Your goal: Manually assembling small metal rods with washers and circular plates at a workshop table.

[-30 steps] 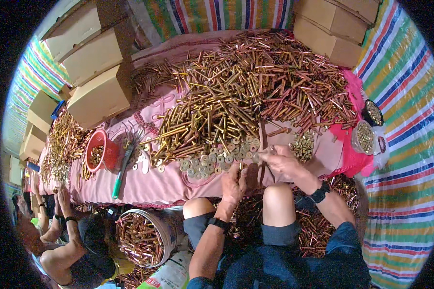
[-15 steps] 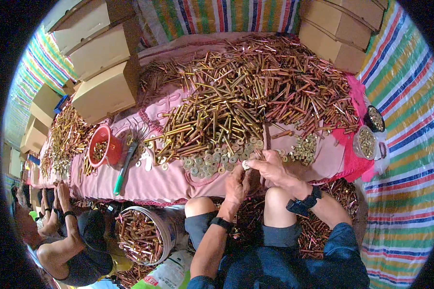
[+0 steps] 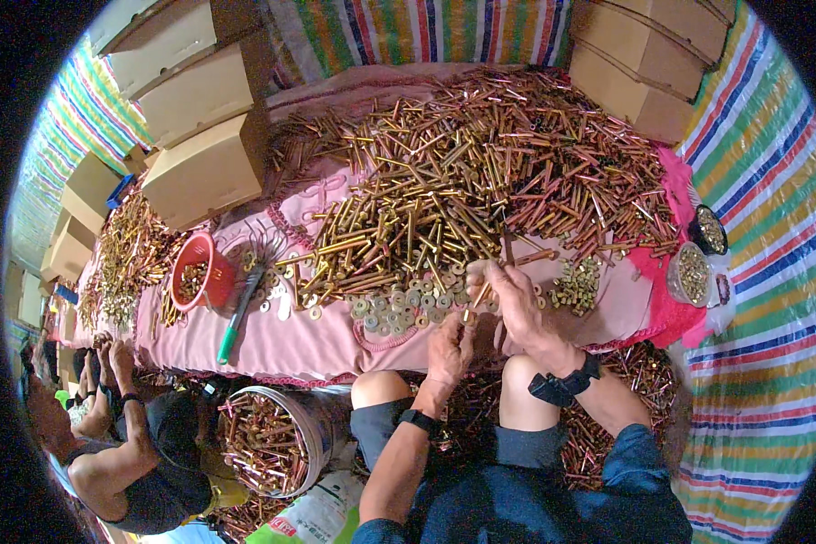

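At the near edge of the pink table [image 3: 272, 344], the right hand [image 3: 517, 304] pinches a bolt [image 3: 482, 295] while the left hand [image 3: 449, 349], fingers loosely curled, seems to be picking from the washers [image 3: 399, 308], so threading one on looks next

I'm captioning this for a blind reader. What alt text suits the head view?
A seated person's right hand and left hand work together at the edge of a pink-covered table heaped with brass bolts and washers. Cardboard boxes stand behind.

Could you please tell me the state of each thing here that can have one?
Left hand: closed, what it holds hidden.
Right hand: holding a bolt.
Red bowl: partly filled.
Bucket: nearly full of bolts.
Boxes: shut.
Jar: open, filled.
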`<state>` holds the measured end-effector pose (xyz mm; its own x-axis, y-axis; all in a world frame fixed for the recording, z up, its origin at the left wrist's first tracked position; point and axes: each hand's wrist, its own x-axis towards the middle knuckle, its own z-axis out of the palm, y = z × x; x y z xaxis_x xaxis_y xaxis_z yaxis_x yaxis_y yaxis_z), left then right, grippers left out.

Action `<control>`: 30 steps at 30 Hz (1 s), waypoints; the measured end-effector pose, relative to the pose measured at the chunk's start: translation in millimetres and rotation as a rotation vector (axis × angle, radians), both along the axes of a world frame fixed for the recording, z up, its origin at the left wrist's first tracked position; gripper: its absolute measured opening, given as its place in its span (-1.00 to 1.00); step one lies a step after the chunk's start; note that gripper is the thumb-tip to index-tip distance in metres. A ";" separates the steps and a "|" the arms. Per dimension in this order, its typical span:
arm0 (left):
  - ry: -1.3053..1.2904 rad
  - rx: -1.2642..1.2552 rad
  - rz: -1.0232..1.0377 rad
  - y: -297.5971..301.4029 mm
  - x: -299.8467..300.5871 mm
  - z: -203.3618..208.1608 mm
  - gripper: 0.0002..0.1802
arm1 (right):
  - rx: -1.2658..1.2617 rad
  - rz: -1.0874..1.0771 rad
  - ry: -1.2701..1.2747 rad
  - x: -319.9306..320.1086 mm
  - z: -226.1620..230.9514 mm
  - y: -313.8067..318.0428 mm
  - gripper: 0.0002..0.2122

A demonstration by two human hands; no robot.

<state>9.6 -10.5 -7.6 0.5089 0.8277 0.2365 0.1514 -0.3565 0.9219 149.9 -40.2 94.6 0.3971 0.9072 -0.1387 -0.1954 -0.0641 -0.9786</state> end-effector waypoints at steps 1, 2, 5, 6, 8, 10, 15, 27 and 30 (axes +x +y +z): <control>-0.013 0.018 -0.002 -0.2 1.1 -0.2 -0.85 | -0.028 0.037 -0.063 -1.8 2.2 -0.2 -0.53; -0.026 0.036 -0.004 -0.2 1.8 -0.4 -0.85 | -0.015 0.034 -0.162 -3.1 -0.9 0.1 -0.52; 0.021 -0.061 -0.025 0.3 1.3 -1.2 -0.84 | 0.040 0.038 -0.469 -3.4 -7.9 -0.4 -0.48; 0.006 -0.042 -0.023 0.1 1.1 -1.4 -0.85 | 0.060 0.041 -0.501 -3.8 -8.5 -0.6 -0.47; -0.024 -0.002 -0.021 -0.1 1.4 -0.6 -0.85 | 0.101 0.047 -0.567 -4.6 -11.0 -1.2 -0.47; -0.009 0.032 -0.021 0.5 1.0 -0.9 -0.84 | 0.111 0.042 -0.498 -4.2 -17.2 0.4 -0.47; -0.003 0.072 0.003 1.3 -1.5 -7.4 -0.81 | -0.021 0.016 -0.346 -9.6 -0.2 -2.9 -0.56; -0.138 -0.055 0.041 1.2 -13.8 -17.0 -0.49 | 0.113 0.312 -0.903 -7.1 -24.4 -20.6 -0.75; -0.034 -0.039 0.031 0.8 -7.5 -11.6 -0.60 | -0.153 0.167 -0.811 28.9 -25.4 -22.8 -0.82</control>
<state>2.2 -9.7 -19.2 0.4748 0.8520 0.2207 0.1303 -0.3160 0.9398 178.8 -63.0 69.2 0.2893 0.9572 0.0059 0.5885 -0.1730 -0.7898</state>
